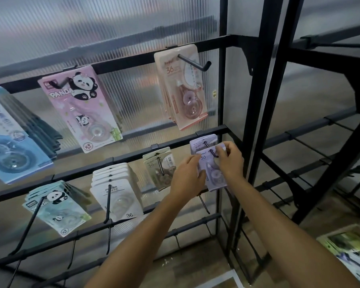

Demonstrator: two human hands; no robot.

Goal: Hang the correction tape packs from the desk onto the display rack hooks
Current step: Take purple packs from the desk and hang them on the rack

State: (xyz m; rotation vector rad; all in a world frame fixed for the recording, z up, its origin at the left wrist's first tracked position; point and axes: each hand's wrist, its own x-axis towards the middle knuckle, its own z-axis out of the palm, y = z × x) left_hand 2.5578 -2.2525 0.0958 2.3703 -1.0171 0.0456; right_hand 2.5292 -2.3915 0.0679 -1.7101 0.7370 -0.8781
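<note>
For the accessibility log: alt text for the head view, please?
Both hands, left hand and right hand, hold a purple correction tape pack at a hook on the black display rack, where other packs already hang.

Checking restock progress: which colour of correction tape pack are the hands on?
The purple pack, rightmost on the middle rail; both hands grip it at its hook.

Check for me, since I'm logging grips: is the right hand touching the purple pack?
Touching: the head view shows the right hand pinching the purple pack near its hook hole.

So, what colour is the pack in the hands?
Light purple pack, seen in the head view.
</note>
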